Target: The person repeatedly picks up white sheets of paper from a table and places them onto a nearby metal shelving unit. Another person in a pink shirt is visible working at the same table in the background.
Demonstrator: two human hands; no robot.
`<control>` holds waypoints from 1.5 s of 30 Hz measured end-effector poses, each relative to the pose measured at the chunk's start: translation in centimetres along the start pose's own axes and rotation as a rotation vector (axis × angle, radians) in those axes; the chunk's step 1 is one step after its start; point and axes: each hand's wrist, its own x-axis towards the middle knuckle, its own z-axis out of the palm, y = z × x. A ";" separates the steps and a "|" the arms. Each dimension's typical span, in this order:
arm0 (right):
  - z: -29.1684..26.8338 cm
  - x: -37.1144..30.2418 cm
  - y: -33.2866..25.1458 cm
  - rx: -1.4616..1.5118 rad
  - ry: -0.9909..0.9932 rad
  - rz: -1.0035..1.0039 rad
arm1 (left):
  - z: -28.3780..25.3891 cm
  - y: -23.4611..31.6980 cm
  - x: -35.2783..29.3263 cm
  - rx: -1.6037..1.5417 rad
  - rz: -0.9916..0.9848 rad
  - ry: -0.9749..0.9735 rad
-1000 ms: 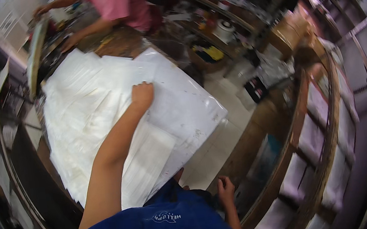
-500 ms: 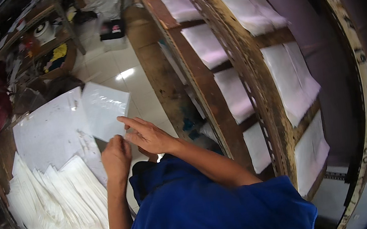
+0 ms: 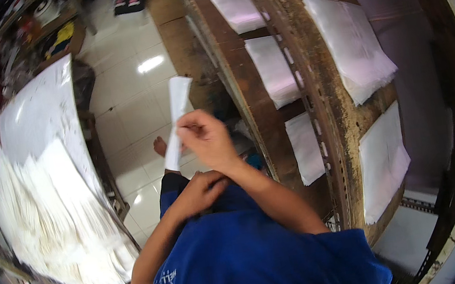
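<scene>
In front of my body, my right hand (image 3: 207, 139) pinches a thin white sheet (image 3: 177, 100) between thumb and fingers. The sheet is bent and turned nearly edge-on, so it looks like a narrow upright strip. Its lower end comes down close to my dark shorts. My left hand (image 3: 202, 192) is closed, its fingers curled in beside my right wrist. The wrist partly hides those fingers, and I cannot make out whether they hold anything. To the left, a fanned heap of thin white sheets (image 3: 53, 216) lies on a pale, scuffed board (image 3: 39, 106).
At right, a wooden rack (image 3: 324, 112) with perforated metal strips carries stacks of white sheets (image 3: 349, 40) in rows. Pale floor tiles (image 3: 120, 110) run between rack and table. Cluttered shelves (image 3: 51, 27) stand far left; a dark item (image 3: 129, 2) lies at the top.
The sheet has moved right, off the board, and turned from broadside to nearly edge-on. My right hand has shifted right and up; my left hand has let go of the sheet's lower corner and moved right.
</scene>
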 end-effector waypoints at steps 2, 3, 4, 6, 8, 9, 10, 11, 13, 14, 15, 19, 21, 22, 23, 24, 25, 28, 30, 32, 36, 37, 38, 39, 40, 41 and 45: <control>-1.7 -3.6 -0.9 0.021 0.009 -0.055 | 2.4 -5.0 1.4 -0.759 -0.295 0.033; -3.1 -5.5 -0.7 -0.033 0.029 -0.110 | 3.1 -7.1 2.2 -1.227 -0.365 0.127; -4.7 -7.5 -0.2 -0.007 0.061 -0.072 | 2.8 -7.6 2.4 -1.358 -0.279 0.240; -7.7 -11.1 1.3 0.025 0.144 -0.002 | 2.2 -9.1 2.0 -1.580 -0.147 0.326; -10.1 -14.0 2.3 -0.015 0.215 0.083 | 1.9 -9.3 1.0 -1.714 -0.086 0.350; -10.9 -15.1 2.5 -0.063 0.244 0.129 | 1.8 -8.7 0.4 -1.751 -0.060 0.388; -11.7 -16.0 3.8 -0.115 0.274 0.058 | 2.1 -12.1 -0.2 -1.768 -0.024 0.309; -12.8 -16.9 4.8 -0.155 0.276 0.043 | 2.3 -13.3 -0.6 -1.762 -0.005 0.286; -13.6 -18.0 5.3 -0.187 0.295 0.088 | 2.4 -13.4 -1.4 -1.755 0.005 0.271; -13.9 -18.4 5.2 -0.179 0.293 0.100 | 2.6 -13.2 -1.5 -1.749 0.009 0.268; -14.0 -18.7 5.2 -0.170 0.291 0.112 | 2.7 -13.0 -1.9 -1.748 0.010 0.263; -13.5 -18.8 5.0 -0.197 0.250 0.048 | 2.8 -12.8 -3.2 -1.724 0.021 0.266; -13.4 -18.7 5.1 -0.207 0.230 0.048 | 2.4 -12.7 -3.6 -1.712 0.030 0.282; -13.3 -18.5 5.2 -0.211 0.219 0.049 | 2.2 -12.6 -3.8 -1.704 0.032 0.300; -13.1 -18.3 5.2 -0.214 0.215 0.051 | 1.9 -12.3 -3.9 -1.693 0.021 0.320; -12.9 -18.1 5.3 -0.217 0.212 0.052 | 1.6 -11.9 -4.2 -1.681 0.002 0.365; -12.7 -17.9 5.3 -0.219 0.213 0.054 | 1.0 -11.5 -4.4 -1.665 -0.015 0.412; -13.3 -17.0 5.8 -0.280 0.215 0.087 | 0.0 -12.0 -4.5 -1.548 -0.136 0.518; -14.8 -16.0 5.5 -0.334 0.227 0.104 | 0.0 -9.7 -5.0 -1.286 -0.209 0.613; -18.2 -15.2 5.3 -0.341 0.314 0.149 | 0.4 -13.9 -6.6 -1.174 -0.265 0.758; -27.0 -17.0 4.4 -0.371 0.565 0.303 | 1.9 -16.4 -8.9 -1.124 -0.488 0.860; -29.5 -18.1 4.7 -0.381 0.640 0.327 | 2.8 -16.4 -9.0 -1.102 -0.549 0.828; -32.2 -20.0 5.3 -0.368 0.747 0.329 | 3.5 -16.6 -9.5 -1.071 -0.615 0.803; -34.9 -21.8 6.0 -0.348 0.858 0.323 | 4.1 -16.9 -10.1 -1.038 -0.674 0.780; -37.5 -23.3 6.6 -0.330 0.962 0.305 | 4.9 -17.4 -10.8 -0.990 -0.720 0.747; -40.2 -24.9 7.0 -0.306 1.056 0.280 | 5.8 -18.1 -11.7 -0.953 -0.765 0.753; -50.1 -28.9 8.4 -0.265 1.324 0.159 | 8.2 -21.3 -15.3 -0.835 -0.885 0.749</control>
